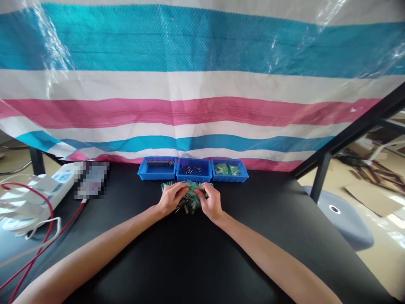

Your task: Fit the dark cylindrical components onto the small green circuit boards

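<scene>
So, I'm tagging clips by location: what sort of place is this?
Probably a makeshift indoor work area: a black table, blue bins with small metal parts, and a striped tarp hung behind.

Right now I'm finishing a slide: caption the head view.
Left hand and right hand pinch a green packet near three blue bins.

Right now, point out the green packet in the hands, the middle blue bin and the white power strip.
Green packet [193, 186], head view: middle.
Middle blue bin [199, 177], head view: front wall.
White power strip [64, 175], head view: socketed top.
</scene>
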### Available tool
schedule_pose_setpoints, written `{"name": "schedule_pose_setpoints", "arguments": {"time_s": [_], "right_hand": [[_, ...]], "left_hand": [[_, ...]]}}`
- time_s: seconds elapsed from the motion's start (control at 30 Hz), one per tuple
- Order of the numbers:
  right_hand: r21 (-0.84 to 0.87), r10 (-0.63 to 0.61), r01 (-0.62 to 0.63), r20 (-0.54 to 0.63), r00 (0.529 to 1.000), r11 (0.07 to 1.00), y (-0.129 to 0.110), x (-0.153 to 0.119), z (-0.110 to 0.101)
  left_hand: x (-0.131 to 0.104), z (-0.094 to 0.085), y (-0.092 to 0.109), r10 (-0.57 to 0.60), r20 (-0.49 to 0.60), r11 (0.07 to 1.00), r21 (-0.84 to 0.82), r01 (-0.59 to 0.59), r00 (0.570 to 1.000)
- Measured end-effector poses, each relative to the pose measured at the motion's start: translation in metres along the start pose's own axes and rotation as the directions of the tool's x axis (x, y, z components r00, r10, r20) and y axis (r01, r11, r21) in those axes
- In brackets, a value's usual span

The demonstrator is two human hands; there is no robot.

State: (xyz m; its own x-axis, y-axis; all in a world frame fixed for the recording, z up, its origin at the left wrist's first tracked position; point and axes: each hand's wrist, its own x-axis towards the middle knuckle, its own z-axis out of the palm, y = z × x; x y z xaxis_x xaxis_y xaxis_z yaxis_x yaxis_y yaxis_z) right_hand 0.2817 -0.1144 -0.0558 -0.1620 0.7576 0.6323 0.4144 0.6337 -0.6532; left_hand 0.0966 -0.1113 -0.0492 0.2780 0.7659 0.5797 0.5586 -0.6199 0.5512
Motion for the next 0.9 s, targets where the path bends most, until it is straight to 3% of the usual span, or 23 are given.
{"name": "schedule_pose_setpoints", "arguments": {"time_s": [0.13, 0.27, 0.4, 0.7, 0.9], "right_hand": [[0.047, 0.001, 0.001, -0.044, 0.999, 0.999, -0.002, 0.000, -0.001], [0.127, -0.003, 0.005, -0.014, 1.000, 0.992, -0.006, 0.002, -0.004], [0.126, -0.052, 0.056, -0.035, 0.998, 0.991, -0.005, 0.003, -0.003], [0.141, -0.043, 0.040, 0.019, 0.999, 0.989, -0.007, 0.004, -0.003], [0.117, -0.030, 0.024, 0.047, 0.998, 0.993, -0.008, 0.006, -0.003]], "left_hand": [[0.001, 0.003, 0.000, -0.023, 0.018, 1.000, 0.000, 0.023, 1.000], [0.000, 0.007, -0.004, 0.010, -0.071, 1.000, 0.006, -0.009, 0.997], [-0.002, 0.007, -0.003, 0.023, -0.105, 1.000, 0.010, -0.022, 0.994], [-0.010, 0.006, -0.006, -0.044, -0.228, 0.999, -0.004, 0.045, 0.973], [-0.010, 0.006, -0.005, 0.009, -0.243, 1.000, -0.007, -0.011, 0.970]]}}
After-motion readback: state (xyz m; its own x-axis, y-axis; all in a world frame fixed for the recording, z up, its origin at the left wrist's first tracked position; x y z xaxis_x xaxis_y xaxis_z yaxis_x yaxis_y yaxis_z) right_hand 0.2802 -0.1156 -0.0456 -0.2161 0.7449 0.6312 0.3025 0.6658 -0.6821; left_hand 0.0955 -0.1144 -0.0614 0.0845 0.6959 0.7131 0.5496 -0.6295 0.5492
